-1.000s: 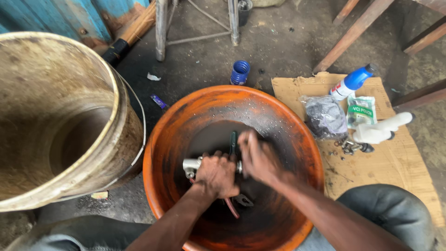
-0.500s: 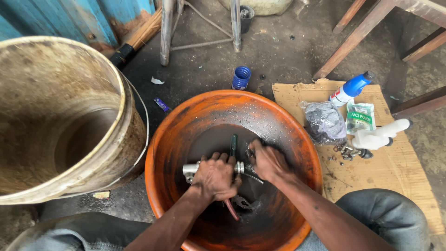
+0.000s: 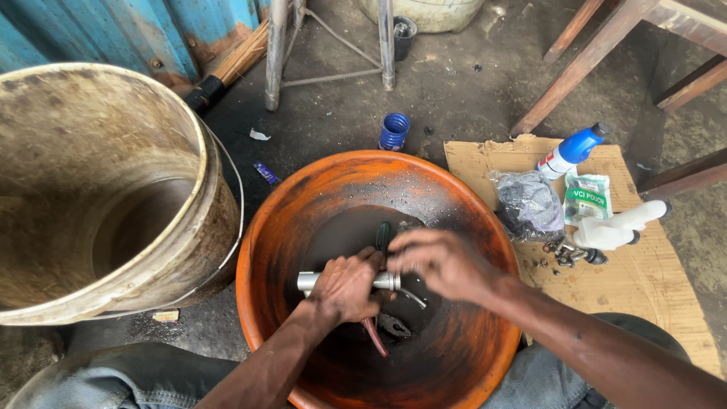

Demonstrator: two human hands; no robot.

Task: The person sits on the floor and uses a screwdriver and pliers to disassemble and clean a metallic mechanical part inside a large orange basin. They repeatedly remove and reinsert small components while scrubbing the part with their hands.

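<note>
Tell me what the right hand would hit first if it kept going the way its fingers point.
The right hand points left across the orange basin. It would probably first meet the left hand gripping the metal cylinder; motion blur makes depth uncertain.

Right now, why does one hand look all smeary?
Head view: the right hand is blurred by motion, while the left hand on the metal rod looks sharp; soft daylight, no glare, and the basin bottom is dark.
</note>
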